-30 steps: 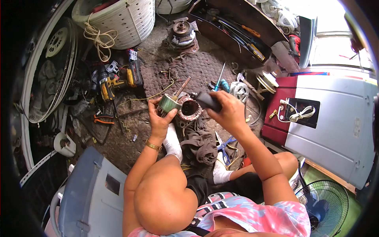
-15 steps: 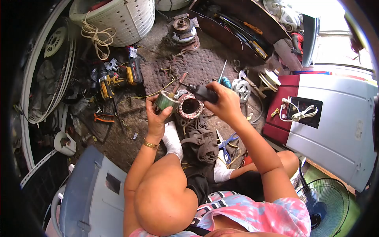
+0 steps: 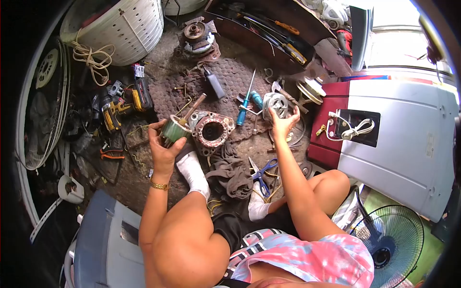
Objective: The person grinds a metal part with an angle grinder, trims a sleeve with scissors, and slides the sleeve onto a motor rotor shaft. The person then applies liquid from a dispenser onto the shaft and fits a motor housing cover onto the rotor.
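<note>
In my left hand (image 3: 163,150) is a motor rotor (image 3: 174,131) with a greenish side; its shaft (image 3: 195,105) slants up to the right. Beside it, a round motor stator (image 3: 224,135) with a dark bore faces upward in its metal housing. My right hand (image 3: 283,126) has its fingers closed on the rim of a silver motor end cover (image 3: 276,106). A dark squeeze bottle (image 3: 214,85) is on the textured mat (image 3: 168,91). Between bottle and end cover lies a screwdriver (image 3: 242,113) with a teal handle.
Blue-handled scissors (image 3: 263,176) and a dark cloth (image 3: 231,174) are near my feet. To the left is a yellow drill (image 3: 113,113). A tool box (image 3: 230,30) and another motor part (image 3: 196,41) sit at the back. A fan (image 3: 384,245) stands at lower right.
My right hand has let go of the dark bottle, now on the mat, and has moved right to the end cover. The left hand still holds the rotor. The whole view has shifted.
</note>
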The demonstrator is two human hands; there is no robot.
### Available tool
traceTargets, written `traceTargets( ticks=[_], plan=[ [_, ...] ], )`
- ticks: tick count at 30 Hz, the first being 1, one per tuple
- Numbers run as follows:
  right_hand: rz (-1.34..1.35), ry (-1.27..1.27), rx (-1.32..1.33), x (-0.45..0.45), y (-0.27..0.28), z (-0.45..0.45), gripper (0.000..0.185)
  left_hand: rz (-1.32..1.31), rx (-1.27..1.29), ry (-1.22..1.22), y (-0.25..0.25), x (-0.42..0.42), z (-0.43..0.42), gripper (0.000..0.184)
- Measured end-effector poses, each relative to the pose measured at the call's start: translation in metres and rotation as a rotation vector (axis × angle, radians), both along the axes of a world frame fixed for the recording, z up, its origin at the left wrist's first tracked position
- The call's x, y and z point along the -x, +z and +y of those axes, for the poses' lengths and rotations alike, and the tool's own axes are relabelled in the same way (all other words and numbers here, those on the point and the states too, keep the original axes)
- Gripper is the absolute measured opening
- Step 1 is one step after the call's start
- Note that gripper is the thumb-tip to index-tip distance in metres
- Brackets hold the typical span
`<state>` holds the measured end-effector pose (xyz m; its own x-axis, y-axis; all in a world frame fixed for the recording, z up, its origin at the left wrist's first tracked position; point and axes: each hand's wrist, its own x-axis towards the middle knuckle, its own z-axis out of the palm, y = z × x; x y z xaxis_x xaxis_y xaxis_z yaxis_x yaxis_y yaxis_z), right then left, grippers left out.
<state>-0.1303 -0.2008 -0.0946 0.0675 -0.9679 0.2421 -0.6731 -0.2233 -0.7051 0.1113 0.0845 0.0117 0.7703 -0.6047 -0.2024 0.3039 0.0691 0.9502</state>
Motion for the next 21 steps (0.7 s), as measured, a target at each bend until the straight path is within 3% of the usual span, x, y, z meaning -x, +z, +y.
traceTargets(
  ticks=[4,6,8,11,12,14,15,16,18,21],
  plan=[
    [0.167,0.143,-0.175,0.004,-0.03,-0.026,0.132,-0.218,-0.047,-0.073,0.01,0.005,-0.006,0.063],
    [0.345,0.167,-0.257,-0.003,-0.03,-0.033,0.132,-0.329,-0.099,-0.102,0.011,0.006,-0.006,0.063],
    [0.387,0.172,-0.339,-0.003,-0.023,-0.036,0.128,-0.332,-0.11,-0.107,0.018,0.009,-0.009,0.064],
    [0.325,0.171,-0.259,0.007,-0.014,-0.044,0.119,-0.421,-0.149,-0.12,0.019,0.006,-0.012,0.064],
    [0.219,0.18,-0.251,0.01,-0.009,-0.045,0.11,-0.433,-0.151,-0.119,0.02,0.005,-0.012,0.065],
    [-0.524,0.343,-0.656,0.005,0.024,-0.037,0.089,-0.45,-0.157,-0.123,0.025,0.006,-0.012,0.066],
    [-0.761,0.557,-0.81,0.001,0.038,-0.036,0.081,-0.45,-0.158,-0.131,0.029,0.007,-0.011,0.066],
    [-0.975,0.522,-1.015,-0.004,0.043,-0.025,0.09,-0.454,-0.155,-0.141,0.033,0.008,-0.012,0.066],
    [-1.054,0.618,-1.149,-0.033,0.07,0.004,0.099,-0.475,-0.146,-0.16,0.04,0.008,-0.016,0.066],
    [-0.927,0.811,-1.255,-0.068,0.098,0.03,0.107,-0.45,-0.111,-0.178,0.045,0.012,-0.017,0.063]
  ],
)
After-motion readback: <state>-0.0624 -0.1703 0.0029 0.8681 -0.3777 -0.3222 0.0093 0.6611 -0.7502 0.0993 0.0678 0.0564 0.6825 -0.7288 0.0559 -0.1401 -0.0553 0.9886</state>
